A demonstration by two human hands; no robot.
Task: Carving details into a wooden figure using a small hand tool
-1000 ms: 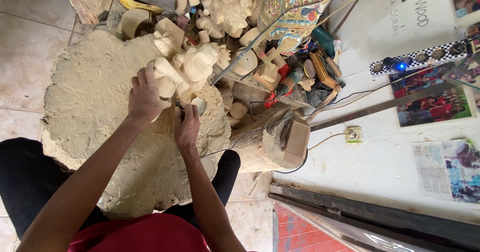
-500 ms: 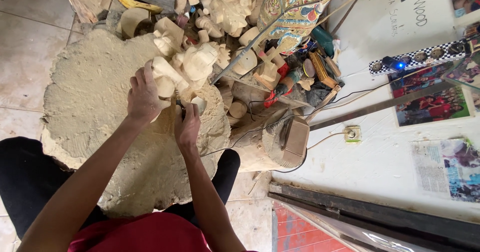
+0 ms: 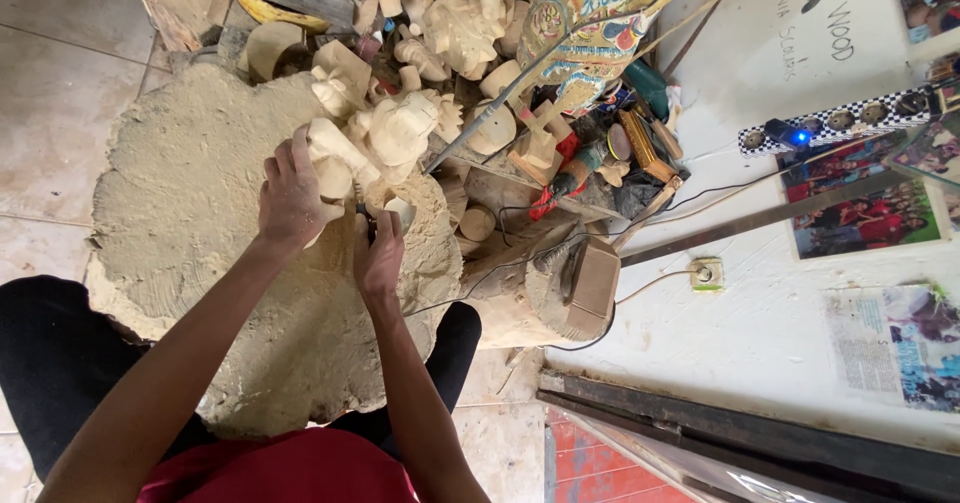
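Observation:
My left hand (image 3: 291, 195) grips a pale unpainted wood carving (image 3: 336, 159) and presses it onto a big sawdust-covered wooden stump (image 3: 200, 223). My right hand (image 3: 379, 254) is closed round a small dark hand tool (image 3: 366, 221) whose tip meets the carving just right of the left hand. A rounded carved figure (image 3: 403, 129) stands close behind both hands. My legs in black straddle the stump.
Several more pale carvings (image 3: 455, 23) are heaped at the back with a painted flat puppet figure (image 3: 575, 33). To the right are a power tool (image 3: 585, 278) on a log, a cord, a wall socket (image 3: 706, 274), a power strip (image 3: 850, 118) and pinned photographs (image 3: 865, 208).
Both hands stay in place on the carving; only tiny shifts of the right hand and tool show.

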